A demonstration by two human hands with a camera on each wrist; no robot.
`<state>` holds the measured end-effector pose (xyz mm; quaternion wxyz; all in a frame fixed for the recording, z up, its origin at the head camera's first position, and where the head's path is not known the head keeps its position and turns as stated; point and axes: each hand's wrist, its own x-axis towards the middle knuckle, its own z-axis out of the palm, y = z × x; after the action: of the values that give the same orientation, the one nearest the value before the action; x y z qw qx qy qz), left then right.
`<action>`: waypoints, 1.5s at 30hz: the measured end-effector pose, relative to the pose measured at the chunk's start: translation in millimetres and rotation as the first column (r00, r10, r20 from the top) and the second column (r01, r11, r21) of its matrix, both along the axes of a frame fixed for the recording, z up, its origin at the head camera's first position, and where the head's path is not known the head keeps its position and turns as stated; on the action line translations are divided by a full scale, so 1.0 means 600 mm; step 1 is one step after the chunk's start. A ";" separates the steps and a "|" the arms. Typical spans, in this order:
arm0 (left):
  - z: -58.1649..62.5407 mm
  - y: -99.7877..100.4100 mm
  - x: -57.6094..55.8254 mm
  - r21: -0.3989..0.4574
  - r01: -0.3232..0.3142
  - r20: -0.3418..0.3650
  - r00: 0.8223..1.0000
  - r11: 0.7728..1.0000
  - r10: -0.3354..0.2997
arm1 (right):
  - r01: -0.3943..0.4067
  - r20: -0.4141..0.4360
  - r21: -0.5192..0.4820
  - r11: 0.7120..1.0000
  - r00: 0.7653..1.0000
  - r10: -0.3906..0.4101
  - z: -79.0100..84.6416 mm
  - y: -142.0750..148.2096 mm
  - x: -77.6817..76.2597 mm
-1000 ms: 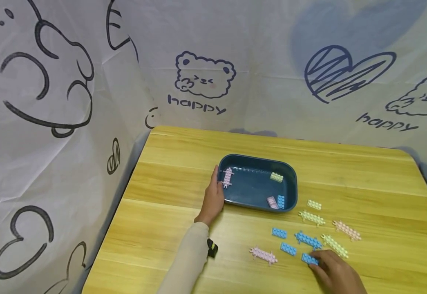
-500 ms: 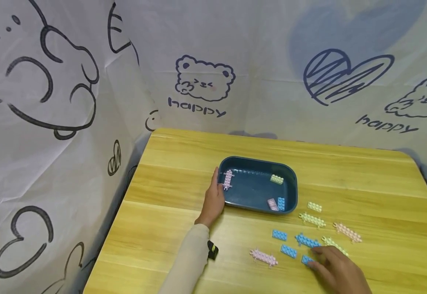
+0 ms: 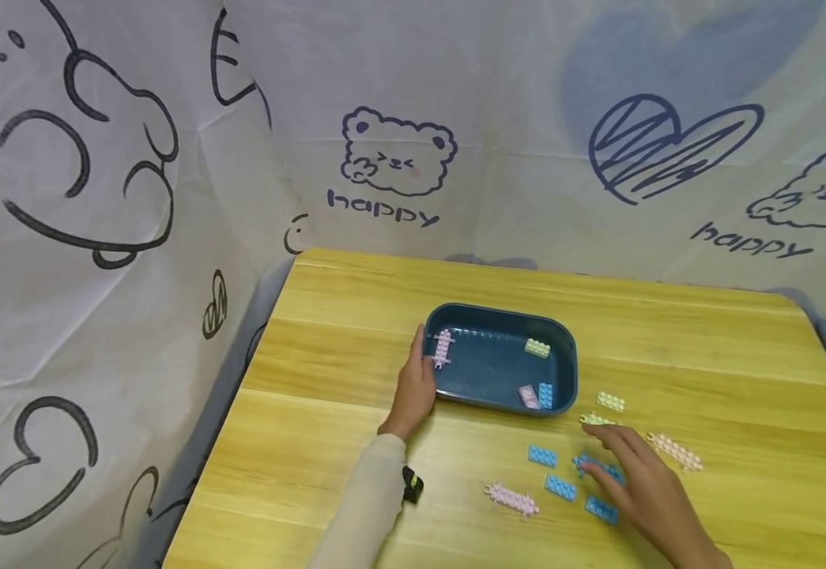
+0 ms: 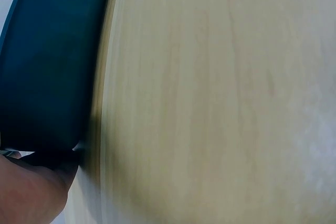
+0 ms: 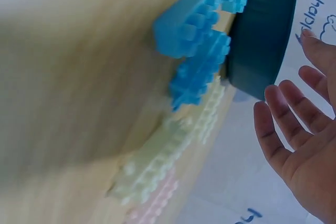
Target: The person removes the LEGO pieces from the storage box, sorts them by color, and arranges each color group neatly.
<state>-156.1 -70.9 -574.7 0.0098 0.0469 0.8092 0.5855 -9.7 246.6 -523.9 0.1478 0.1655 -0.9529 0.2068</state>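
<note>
In the head view a dark teal bin stands on the table. My left hand rests along the bin's left end, fingers extended against its outer wall. My right hand is over the loose pieces, fingers apart and holding nothing; the right wrist view shows the palm with spread fingers. Partly behind its thumb is a blue long studded base with side pegs. Closest below it lies a blue brick. Two more blue bricks lie to the left.
Inside the bin are a pink studded base, a pale green brick, a pink piece and a blue brick. Outside lie another pink base, a peach base and a pale green brick.
My right hand has let go of the blue brick, moved up and forward and spread its fingers. That brick stays on the table. My left hand has stayed at the bin.
</note>
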 end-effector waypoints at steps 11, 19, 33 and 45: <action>0.007 -0.002 -0.002 0.012 0.005 0.024 1.000 1.000 -0.006 | -0.111 -0.095 -0.031 0.993 0.990 0.108 0.016 -0.031 -0.053; 0.007 -0.002 -0.002 0.004 0.004 0.017 1.000 1.000 -0.004 | -0.150 -0.090 -0.040 0.988 0.985 0.146 0.016 -0.043 -0.072; 0.000 -0.002 -0.001 0.013 0.017 0.025 1.000 1.000 -0.017 | -0.219 -0.073 -0.003 0.976 0.973 0.219 0.016 -0.063 -0.133; 0.003 -0.006 -0.006 0.016 0.023 0.019 1.000 1.000 -0.023 | -0.211 0.011 0.168 0.963 0.977 0.213 0.014 -0.095 -0.201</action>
<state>-159.9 -74.6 -572.9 0.0241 0.0508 0.8040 0.5920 -130.2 189.7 -515.7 0.1139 0.2791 -0.9432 0.1397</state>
